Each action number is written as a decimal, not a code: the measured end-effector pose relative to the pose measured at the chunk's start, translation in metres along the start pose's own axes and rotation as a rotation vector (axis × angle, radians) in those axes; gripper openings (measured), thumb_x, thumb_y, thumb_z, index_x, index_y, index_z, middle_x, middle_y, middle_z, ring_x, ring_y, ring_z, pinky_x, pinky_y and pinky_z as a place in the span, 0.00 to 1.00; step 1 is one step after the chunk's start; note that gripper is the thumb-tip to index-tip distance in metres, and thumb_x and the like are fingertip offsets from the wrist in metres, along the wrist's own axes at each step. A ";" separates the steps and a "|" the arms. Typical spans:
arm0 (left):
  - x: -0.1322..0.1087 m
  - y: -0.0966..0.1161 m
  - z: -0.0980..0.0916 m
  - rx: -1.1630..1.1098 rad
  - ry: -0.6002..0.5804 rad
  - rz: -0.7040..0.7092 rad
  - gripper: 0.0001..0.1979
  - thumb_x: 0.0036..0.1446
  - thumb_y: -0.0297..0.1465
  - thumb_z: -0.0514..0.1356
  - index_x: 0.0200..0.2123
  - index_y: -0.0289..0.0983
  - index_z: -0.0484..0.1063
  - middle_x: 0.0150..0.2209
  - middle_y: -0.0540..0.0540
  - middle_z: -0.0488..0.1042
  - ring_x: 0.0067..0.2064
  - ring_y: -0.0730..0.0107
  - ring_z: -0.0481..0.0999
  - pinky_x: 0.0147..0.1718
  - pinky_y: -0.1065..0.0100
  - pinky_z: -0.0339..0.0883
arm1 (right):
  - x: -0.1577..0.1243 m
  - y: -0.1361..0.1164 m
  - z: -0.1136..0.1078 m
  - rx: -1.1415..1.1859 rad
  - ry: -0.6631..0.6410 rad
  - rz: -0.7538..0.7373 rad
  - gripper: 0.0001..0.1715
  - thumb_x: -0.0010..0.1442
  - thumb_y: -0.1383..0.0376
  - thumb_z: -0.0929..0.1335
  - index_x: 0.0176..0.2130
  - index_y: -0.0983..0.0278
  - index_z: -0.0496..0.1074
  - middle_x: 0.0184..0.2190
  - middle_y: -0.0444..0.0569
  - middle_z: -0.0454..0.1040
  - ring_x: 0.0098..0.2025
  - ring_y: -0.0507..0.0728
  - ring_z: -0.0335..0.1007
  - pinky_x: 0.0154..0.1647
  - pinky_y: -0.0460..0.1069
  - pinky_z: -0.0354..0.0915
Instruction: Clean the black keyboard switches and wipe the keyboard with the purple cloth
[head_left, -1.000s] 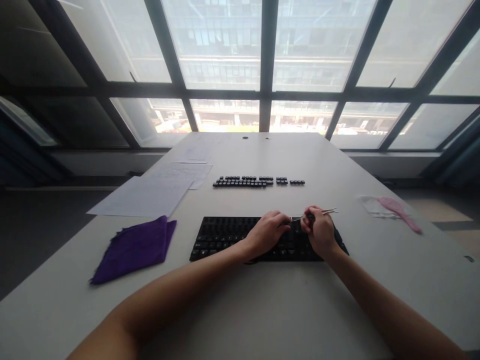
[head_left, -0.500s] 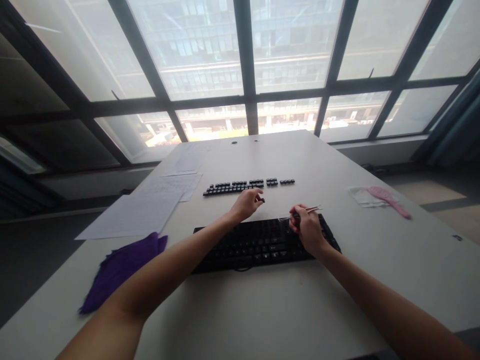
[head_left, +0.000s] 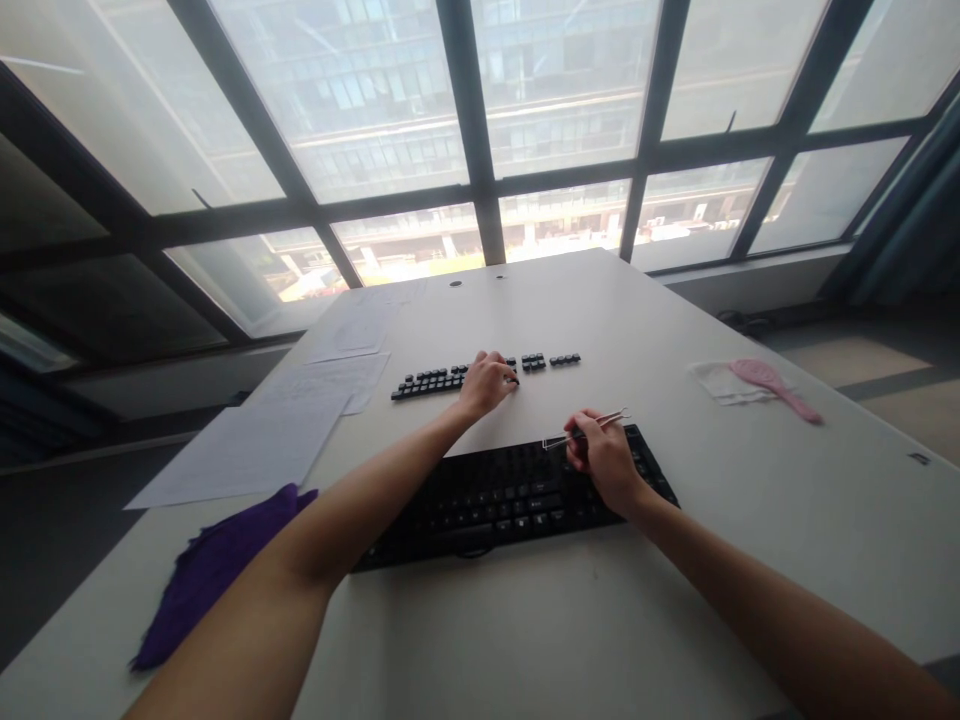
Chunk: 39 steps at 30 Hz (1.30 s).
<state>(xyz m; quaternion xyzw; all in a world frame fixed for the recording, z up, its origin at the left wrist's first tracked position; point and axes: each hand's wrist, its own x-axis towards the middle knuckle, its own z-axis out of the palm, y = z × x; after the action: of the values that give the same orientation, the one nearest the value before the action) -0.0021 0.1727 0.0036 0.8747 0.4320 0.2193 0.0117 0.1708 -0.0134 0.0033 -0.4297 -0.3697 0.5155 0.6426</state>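
Pinched in the fingers of my left hand (head_left: 487,385) is a small black keycap (head_left: 513,380), beside the right part of rows of loose black keycaps (head_left: 431,382) lined up on the table. My right hand (head_left: 604,458) grips a thin metal keycap puller (head_left: 583,430) with wire loops at its end, held over the upper right of a black keyboard (head_left: 480,505). The upper part of the keyboard is bare of caps, while the lower rows still carry theirs. My left forearm hides the keyboard's left end.
Sheets of white paper (head_left: 247,445) and a purple cloth (head_left: 214,575) lie on the left of the white table (head_left: 487,640). To the right, a pink brush-like object (head_left: 772,382) rests partly on a white tissue (head_left: 720,385). Large windows (head_left: 390,100) stand behind.
My left hand has moved away from me with the keycap, closer to the lined-up keycaps. My right hand keeps the puller over the keyboard. The view has shifted and tilted slightly.
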 end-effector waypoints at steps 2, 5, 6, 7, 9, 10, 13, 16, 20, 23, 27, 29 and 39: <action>0.003 -0.002 0.001 0.007 0.008 -0.015 0.05 0.54 0.31 0.66 0.34 0.41 0.83 0.42 0.43 0.74 0.47 0.55 0.67 0.49 0.58 0.66 | 0.000 0.000 0.000 -0.003 -0.006 0.004 0.12 0.60 0.59 0.65 0.28 0.64 0.66 0.16 0.38 0.61 0.13 0.47 0.56 0.12 0.42 0.49; 0.006 -0.005 0.003 0.010 0.018 -0.029 0.05 0.55 0.32 0.65 0.34 0.41 0.83 0.43 0.43 0.74 0.48 0.54 0.67 0.49 0.58 0.66 | -0.001 -0.002 0.001 -0.012 -0.007 0.000 0.13 0.60 0.59 0.65 0.28 0.64 0.66 0.16 0.38 0.61 0.13 0.47 0.56 0.12 0.41 0.48; 0.006 -0.006 0.003 0.010 0.020 -0.031 0.05 0.55 0.32 0.65 0.34 0.41 0.83 0.43 0.43 0.74 0.48 0.54 0.67 0.49 0.58 0.66 | -0.001 -0.002 0.001 -0.017 -0.005 -0.003 0.13 0.60 0.59 0.65 0.27 0.64 0.67 0.16 0.38 0.61 0.13 0.47 0.56 0.12 0.41 0.48; 0.007 -0.007 0.003 0.009 0.020 -0.031 0.05 0.55 0.31 0.65 0.34 0.41 0.83 0.43 0.43 0.74 0.48 0.54 0.66 0.49 0.58 0.66 | -0.002 -0.003 0.001 -0.022 -0.002 -0.004 0.13 0.60 0.59 0.65 0.27 0.64 0.67 0.16 0.38 0.61 0.13 0.47 0.56 0.12 0.41 0.48; 0.008 -0.008 0.004 0.007 0.018 -0.029 0.05 0.55 0.31 0.65 0.33 0.41 0.83 0.43 0.43 0.74 0.48 0.54 0.66 0.50 0.57 0.66 | -0.002 -0.004 0.001 -0.030 0.003 -0.003 0.13 0.59 0.59 0.65 0.27 0.64 0.67 0.16 0.38 0.62 0.13 0.47 0.57 0.12 0.42 0.48; 0.008 -0.008 0.004 0.006 0.017 -0.028 0.05 0.55 0.31 0.66 0.33 0.41 0.83 0.43 0.43 0.75 0.48 0.54 0.66 0.50 0.57 0.66 | -0.002 -0.004 0.001 -0.033 0.003 -0.001 0.13 0.59 0.59 0.65 0.27 0.63 0.67 0.16 0.38 0.62 0.14 0.47 0.56 0.12 0.42 0.48; 0.009 -0.008 0.004 -0.001 0.017 -0.025 0.04 0.55 0.31 0.66 0.33 0.41 0.83 0.43 0.43 0.74 0.48 0.54 0.66 0.50 0.57 0.66 | -0.002 -0.005 0.002 -0.033 0.000 0.002 0.13 0.59 0.59 0.65 0.27 0.63 0.67 0.16 0.38 0.62 0.13 0.47 0.56 0.12 0.41 0.48; 0.009 -0.008 0.005 -0.012 0.022 -0.021 0.03 0.54 0.30 0.66 0.33 0.41 0.82 0.43 0.43 0.74 0.48 0.54 0.66 0.51 0.57 0.65 | -0.002 -0.004 0.002 -0.030 0.003 -0.001 0.13 0.60 0.59 0.65 0.27 0.63 0.67 0.16 0.38 0.62 0.14 0.47 0.56 0.12 0.42 0.49; 0.007 -0.007 0.004 -0.015 0.032 -0.020 0.04 0.54 0.31 0.67 0.34 0.40 0.82 0.43 0.42 0.74 0.47 0.55 0.66 0.51 0.57 0.65 | -0.002 -0.004 0.002 -0.014 0.007 0.010 0.13 0.59 0.59 0.65 0.27 0.64 0.67 0.16 0.38 0.62 0.14 0.47 0.56 0.12 0.42 0.50; 0.007 -0.005 0.002 -0.004 0.036 -0.024 0.06 0.54 0.32 0.66 0.37 0.40 0.82 0.44 0.43 0.74 0.48 0.55 0.66 0.51 0.57 0.66 | -0.003 -0.005 0.002 -0.024 0.010 0.016 0.12 0.59 0.59 0.66 0.28 0.64 0.67 0.16 0.39 0.63 0.14 0.47 0.57 0.12 0.42 0.49; 0.011 -0.001 0.002 0.013 0.021 -0.031 0.05 0.53 0.30 0.66 0.34 0.40 0.82 0.43 0.43 0.74 0.49 0.54 0.66 0.51 0.57 0.66 | -0.003 -0.007 0.002 -0.024 0.018 0.023 0.12 0.58 0.59 0.66 0.28 0.63 0.67 0.16 0.39 0.64 0.14 0.47 0.57 0.12 0.41 0.50; 0.014 0.001 0.003 0.017 0.012 -0.033 0.03 0.52 0.28 0.66 0.31 0.40 0.81 0.42 0.42 0.74 0.48 0.54 0.66 0.50 0.57 0.66 | -0.003 -0.007 0.002 -0.019 0.020 0.026 0.12 0.58 0.59 0.66 0.28 0.63 0.67 0.16 0.39 0.64 0.14 0.47 0.57 0.12 0.41 0.50; 0.015 0.000 -0.001 0.015 0.008 -0.024 0.04 0.52 0.30 0.65 0.32 0.39 0.81 0.43 0.43 0.73 0.48 0.55 0.66 0.50 0.58 0.65 | -0.002 -0.009 0.001 0.017 0.012 0.040 0.11 0.57 0.58 0.67 0.29 0.63 0.67 0.17 0.39 0.65 0.15 0.47 0.58 0.13 0.41 0.48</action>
<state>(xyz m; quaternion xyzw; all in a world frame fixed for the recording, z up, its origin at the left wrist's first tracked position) 0.0055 0.1840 0.0103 0.8687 0.4441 0.2194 0.0063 0.1729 -0.0159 0.0121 -0.4347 -0.3528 0.5288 0.6379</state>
